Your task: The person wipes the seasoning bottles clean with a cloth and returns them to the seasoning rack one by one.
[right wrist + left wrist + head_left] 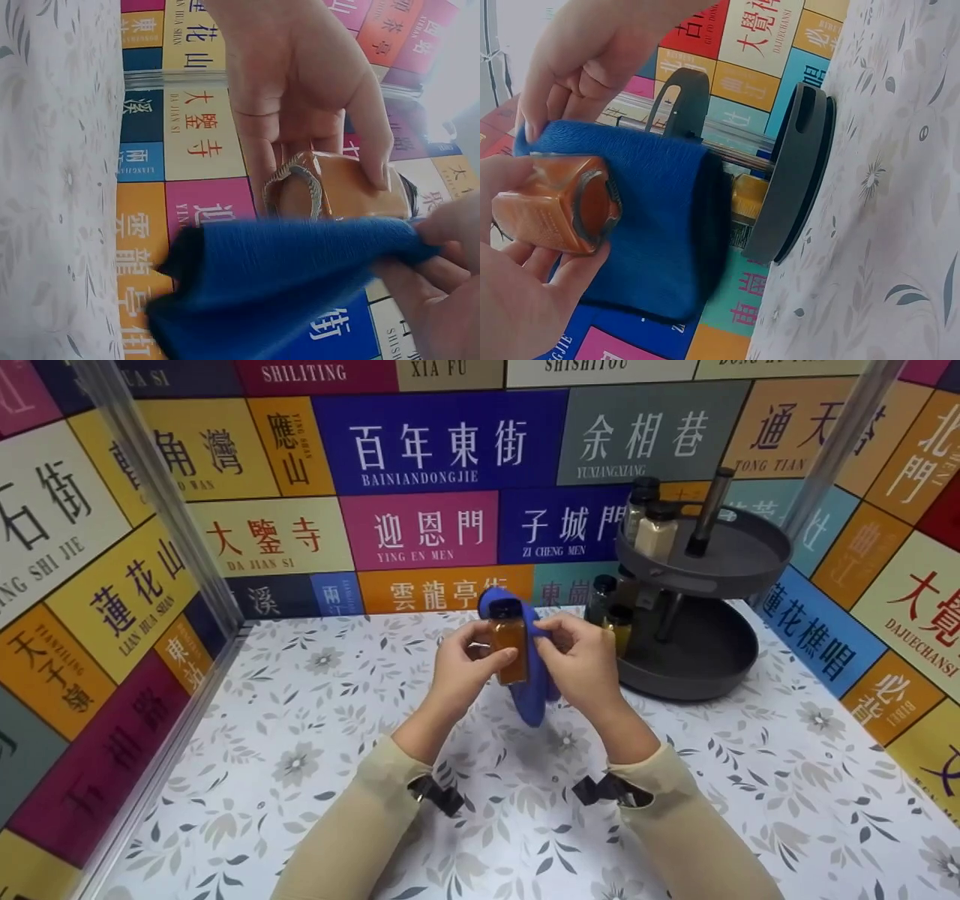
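My left hand (466, 664) grips a small glass spice jar (510, 649) of orange-brown powder with a black lid, held upright above the table. In the left wrist view the jar (551, 204) shows its base, and the thumb and fingers lie along its sides. Right beside it, my right hand (581, 660) pinches a blue cloth (534, 697) between thumb and fingers near its upper edge. The cloth (277, 277) hangs down in folds next to the jar (352, 184); whether the two touch is hard to tell.
A dark two-tier rotating rack (697, 660) stands at the back right. Jars with black lids, one of them pale (656, 536), sit on the left side of its tiers. The table (315, 750) has a leaf-patterned cover. Panels with printed signs (442, 442) enclose the back and sides.
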### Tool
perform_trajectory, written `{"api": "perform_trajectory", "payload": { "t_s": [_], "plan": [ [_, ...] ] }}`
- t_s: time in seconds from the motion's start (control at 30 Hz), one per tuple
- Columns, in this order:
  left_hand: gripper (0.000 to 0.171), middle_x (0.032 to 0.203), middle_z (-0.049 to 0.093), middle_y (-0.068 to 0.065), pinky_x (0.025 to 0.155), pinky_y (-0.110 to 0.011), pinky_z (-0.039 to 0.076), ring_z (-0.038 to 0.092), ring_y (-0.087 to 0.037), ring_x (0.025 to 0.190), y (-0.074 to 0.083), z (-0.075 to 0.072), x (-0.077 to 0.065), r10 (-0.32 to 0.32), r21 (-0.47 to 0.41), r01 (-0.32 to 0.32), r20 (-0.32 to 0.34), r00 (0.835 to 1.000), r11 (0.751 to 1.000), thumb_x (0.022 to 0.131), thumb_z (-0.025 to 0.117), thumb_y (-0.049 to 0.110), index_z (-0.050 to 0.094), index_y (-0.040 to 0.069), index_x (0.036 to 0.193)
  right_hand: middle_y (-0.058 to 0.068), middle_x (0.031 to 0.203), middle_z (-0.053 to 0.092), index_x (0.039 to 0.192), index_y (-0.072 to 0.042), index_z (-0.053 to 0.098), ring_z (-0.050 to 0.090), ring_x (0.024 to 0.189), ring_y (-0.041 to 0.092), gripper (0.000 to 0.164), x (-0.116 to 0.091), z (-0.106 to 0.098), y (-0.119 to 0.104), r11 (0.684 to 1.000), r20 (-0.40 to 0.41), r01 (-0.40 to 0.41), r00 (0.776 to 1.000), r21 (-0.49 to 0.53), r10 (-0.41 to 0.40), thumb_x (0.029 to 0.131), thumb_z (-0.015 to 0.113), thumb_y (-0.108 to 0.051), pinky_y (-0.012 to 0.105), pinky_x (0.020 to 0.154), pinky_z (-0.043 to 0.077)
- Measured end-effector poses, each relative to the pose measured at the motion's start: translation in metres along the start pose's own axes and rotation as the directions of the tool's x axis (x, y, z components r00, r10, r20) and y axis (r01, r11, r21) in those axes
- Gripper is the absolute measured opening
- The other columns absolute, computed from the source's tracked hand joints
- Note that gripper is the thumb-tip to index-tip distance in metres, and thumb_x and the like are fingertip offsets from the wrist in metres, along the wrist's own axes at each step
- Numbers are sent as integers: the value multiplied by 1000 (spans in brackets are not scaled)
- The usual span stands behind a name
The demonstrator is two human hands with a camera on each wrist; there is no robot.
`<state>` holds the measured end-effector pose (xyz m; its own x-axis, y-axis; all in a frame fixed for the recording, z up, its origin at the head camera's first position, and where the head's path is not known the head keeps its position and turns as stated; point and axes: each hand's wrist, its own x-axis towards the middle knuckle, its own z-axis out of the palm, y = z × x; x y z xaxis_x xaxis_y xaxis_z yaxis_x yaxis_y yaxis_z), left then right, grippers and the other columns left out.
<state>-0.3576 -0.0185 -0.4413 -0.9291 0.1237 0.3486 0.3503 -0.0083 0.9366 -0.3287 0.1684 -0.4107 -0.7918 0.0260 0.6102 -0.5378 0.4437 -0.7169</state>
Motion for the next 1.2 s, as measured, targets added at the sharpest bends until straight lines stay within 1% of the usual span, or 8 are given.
{"api": "perform_trajectory", "payload": {
  "t_s": [0.17,0.3,0.47,0.57,0.7,0.87,1.07,1.2],
  "plan": [
    [43,110,71,-11,79,-27,57,65,-19,92,4,-4,2,23,-16,-24,-61,998,1000,90,85,19,72,4,128,6,86,81,96,-10,81,65,65,16,10,1,-3,1,992,178,-34,982,-119,55,93,73,-6,28,64,55],
    [42,112,72,-11,77,-28,58,67,-19,93,6,-4,2,25,-21,-26,-57,998,999,90,84,19,72,5,128,6,91,81,94,-11,80,65,69,17,10,4,-7,0,980,275,-100,950,-170,145,93,70,-8,32,68,56],
    [43,111,73,-14,81,-30,60,70,-19,93,6,0,-1,15,30,-15,12,1000,999,89,85,18,71,3,127,9,96,81,100,-8,81,68,77,19,12,6,-13,-5,977,189,-168,963,-128,190,95,70,-7,30,72,58],
    [42,112,72,-12,84,-31,60,70,-20,95,4,2,-3,-1,62,-2,50,999,998,89,85,18,71,5,126,10,99,82,104,-6,81,74,82,19,12,5,-11,-7,990,53,-136,989,-20,137,97,72,-5,24,73,59],
    [41,113,72,-10,85,-33,60,71,-22,97,1,3,-4,-26,71,22,53,998,997,89,85,20,71,8,125,10,108,82,108,-6,81,79,95,19,13,3,-7,-7,997,-46,-61,997,45,63,97,74,-5,19,78,60],
    [44,113,71,-11,86,-31,59,70,-21,98,-1,2,-2,-19,54,18,5,1000,998,89,86,21,70,6,127,8,100,82,102,-8,81,75,84,17,10,4,-5,-4,994,63,-98,993,-54,101,95,74,-6,25,73,59],
    [44,114,72,-12,79,-29,59,69,-22,95,1,-1,0,6,-5,-6,-43,999,1000,90,84,19,71,5,129,7,88,79,94,-11,80,62,66,16,10,6,-8,-1,971,285,-141,939,-194,194,92,71,-9,30,63,52],
    [44,111,71,-12,80,-28,59,69,-20,94,3,-2,1,4,-11,-5,-22,1000,1000,90,84,19,71,4,129,8,92,81,98,-9,81,70,73,17,10,6,-10,-2,978,240,-157,953,-137,186,93,72,-9,29,68,56]
  ]
}}
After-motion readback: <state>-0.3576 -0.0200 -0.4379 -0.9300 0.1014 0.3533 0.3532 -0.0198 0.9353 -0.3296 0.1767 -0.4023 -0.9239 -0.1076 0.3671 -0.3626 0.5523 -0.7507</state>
